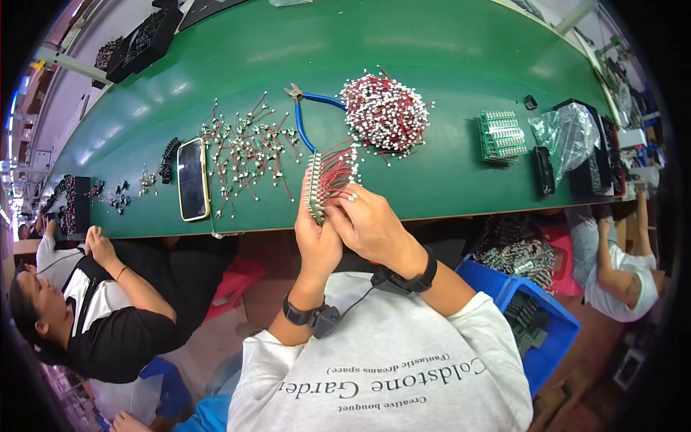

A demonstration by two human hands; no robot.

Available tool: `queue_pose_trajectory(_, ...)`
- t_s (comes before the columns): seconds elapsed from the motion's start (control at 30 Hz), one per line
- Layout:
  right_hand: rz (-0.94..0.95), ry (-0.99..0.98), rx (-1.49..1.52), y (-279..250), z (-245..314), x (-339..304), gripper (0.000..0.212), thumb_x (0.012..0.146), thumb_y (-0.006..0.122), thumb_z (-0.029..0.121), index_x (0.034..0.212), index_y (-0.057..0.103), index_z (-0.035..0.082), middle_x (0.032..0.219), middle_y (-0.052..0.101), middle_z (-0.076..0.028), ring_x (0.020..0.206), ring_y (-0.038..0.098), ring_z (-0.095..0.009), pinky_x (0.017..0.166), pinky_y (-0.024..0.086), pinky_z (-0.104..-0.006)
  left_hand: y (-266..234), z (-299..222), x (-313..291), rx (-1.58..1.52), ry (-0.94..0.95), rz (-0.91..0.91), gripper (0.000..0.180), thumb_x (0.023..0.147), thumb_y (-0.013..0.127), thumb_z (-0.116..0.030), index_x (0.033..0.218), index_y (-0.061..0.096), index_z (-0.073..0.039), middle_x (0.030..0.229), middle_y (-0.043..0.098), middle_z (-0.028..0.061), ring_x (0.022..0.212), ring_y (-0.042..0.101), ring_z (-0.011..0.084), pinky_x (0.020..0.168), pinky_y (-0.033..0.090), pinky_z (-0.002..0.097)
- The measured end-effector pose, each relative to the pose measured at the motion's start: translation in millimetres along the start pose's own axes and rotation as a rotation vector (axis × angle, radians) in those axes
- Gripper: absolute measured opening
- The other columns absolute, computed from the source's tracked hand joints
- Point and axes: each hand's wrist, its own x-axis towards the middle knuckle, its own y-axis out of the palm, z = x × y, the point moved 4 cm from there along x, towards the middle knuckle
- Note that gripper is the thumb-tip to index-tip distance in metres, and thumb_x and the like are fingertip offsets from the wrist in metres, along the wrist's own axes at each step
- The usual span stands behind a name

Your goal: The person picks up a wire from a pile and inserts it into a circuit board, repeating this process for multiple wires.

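My left hand [317,248] is wrapped round a narrow circuit board strip [314,189], held upright at the table's near edge. Short red wires [337,173] with white connectors fan out from the strip's right side. At the strip's lower end, my right hand [376,225] is closed, thumb and fingers pinched together by the wires; what lies between the fingertips is hidden. Just beyond lie blue-handled cutting pliers [301,128], jaws pointing away. A heaped pile of red wires with white connectors [385,111] sits to their right.
Loose wired pieces [248,147] spread left of my hands, beside a phone [192,180]. On the green table [446,183], stacked board strips [502,137] and a clear plastic bag [568,133] stand right. A blue bin [558,317] is below right. Co-workers sit on both sides.
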Motion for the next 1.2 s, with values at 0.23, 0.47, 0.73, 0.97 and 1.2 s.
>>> queue_pose_trajectory(0.23,0.032,-0.109,-0.191,-5,9,1,0.017,0.078,0.069,-0.001,0.094,0.062,-0.002,0.087,0.064,-0.016,0.077,0.063,-0.035,0.069,0.052,-0.0410,-5,-11,2,0.291,0.054,0.139,0.043,0.094,0.050,0.003,0.137,0.042,0.004,0.125,0.061,0.0129,0.111,0.059,0.0165,0.096,0.046,0.0297)
queue_pose_trajectory(0.47,-0.016,-0.112,-0.104,-3,6,-3,0.016,0.076,0.069,-0.004,0.090,0.062,-0.002,0.085,0.065,-0.015,0.076,0.064,-0.033,0.068,0.053,-0.0402,-6,-1,-2,0.119,0.023,0.151,0.064,0.093,0.050,0.005,0.153,0.027,0.004,0.135,0.058,0.0167,0.117,0.059,0.0195,0.100,0.046,0.0315)
queue_pose_trajectory(0.73,0.023,0.024,-0.083,-4,12,-2,0.013,0.076,0.069,-0.003,0.087,0.063,-0.003,0.078,0.062,-0.014,0.068,0.062,-0.030,0.060,0.052,-0.0370,-6,-7,-3,0.259,0.063,0.176,0.067,0.093,0.053,0.003,0.154,0.025,0.003,0.132,0.060,0.0161,0.112,0.062,0.0176,0.095,0.050,0.0309)
queue_pose_trajectory(0.97,0.011,0.082,0.045,-4,10,-1,0.015,0.078,0.069,-0.002,0.092,0.064,-0.002,0.077,0.061,-0.013,0.062,0.062,-0.027,0.057,0.051,-0.0362,-4,-6,-9,-0.055,-0.039,0.088,0.028,0.096,0.055,-0.003,0.124,0.056,0.003,0.114,0.065,0.0076,0.100,0.061,0.0123,0.088,0.050,0.0273)
queue_pose_trajectory(1.2,0.038,0.087,0.009,-2,13,-1,0.014,0.078,0.068,-0.002,0.091,0.064,-0.003,0.077,0.061,-0.013,0.062,0.062,-0.026,0.056,0.051,-0.0351,-6,-3,-12,-0.104,-0.092,0.085,0.023,0.097,0.057,-0.004,0.119,0.058,0.001,0.112,0.065,0.0069,0.099,0.062,0.0117,0.087,0.051,0.0272)
